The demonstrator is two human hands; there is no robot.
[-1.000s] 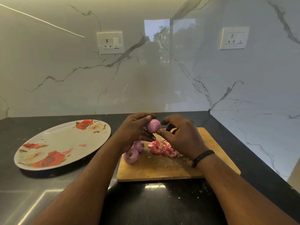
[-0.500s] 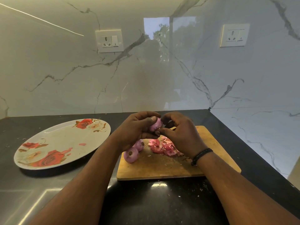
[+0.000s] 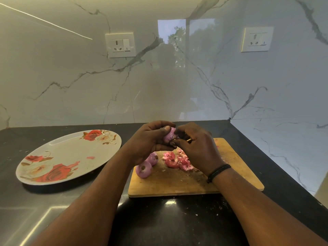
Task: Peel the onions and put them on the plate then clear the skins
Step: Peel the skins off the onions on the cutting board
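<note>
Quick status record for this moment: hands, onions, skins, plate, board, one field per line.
left hand: grips the small pink-purple onion, held above the board
right hand: fingers curled at the same onion, working its skin
other onions: two purple onions lying on the rectangular wooden cutting board, left part
skins: pile of pink onion skins on the board, partly under the right hand
plate: round white plate with red roses on the black countertop, left of the board, no onion on it
</note>
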